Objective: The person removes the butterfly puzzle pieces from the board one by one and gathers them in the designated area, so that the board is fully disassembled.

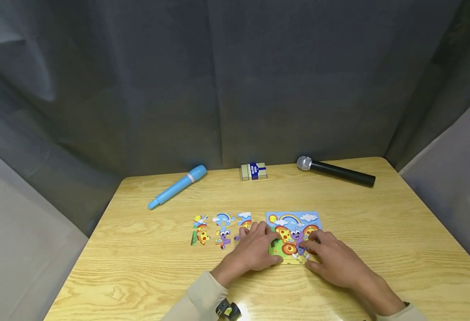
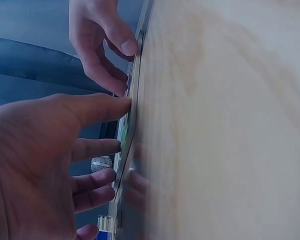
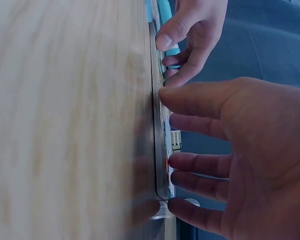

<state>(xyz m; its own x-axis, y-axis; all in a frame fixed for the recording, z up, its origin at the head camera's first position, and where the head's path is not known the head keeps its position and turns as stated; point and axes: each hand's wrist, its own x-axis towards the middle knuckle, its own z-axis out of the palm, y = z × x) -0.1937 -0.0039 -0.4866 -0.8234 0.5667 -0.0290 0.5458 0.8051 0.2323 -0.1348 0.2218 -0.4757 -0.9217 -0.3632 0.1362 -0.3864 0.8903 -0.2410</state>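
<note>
A puzzle picture board (image 1: 291, 228) with a purple butterfly, rainbow and sun lies flat on the table. My left hand (image 1: 255, 249) rests at its left side, with thumb near the lower left corner and the other fingers spread over the left edge. On the right part of the picture, my right hand (image 1: 335, 258) touches the surface with loosely bent fingers, its thumb at the lower edge. In both wrist views the fingertips meet the thin board without curling round it. Several loose puzzle pieces (image 1: 223, 236) lie in two rows left of the board; the left hand partly covers the rightmost ones.
Toward the back of the wooden table (image 1: 146, 263) lie a light blue stick-shaped thing (image 1: 176, 188), a small striped box (image 1: 254, 171) with a blue label, and a black microphone (image 1: 337, 171). A dark curtain (image 1: 219, 89) hangs behind the table.
</note>
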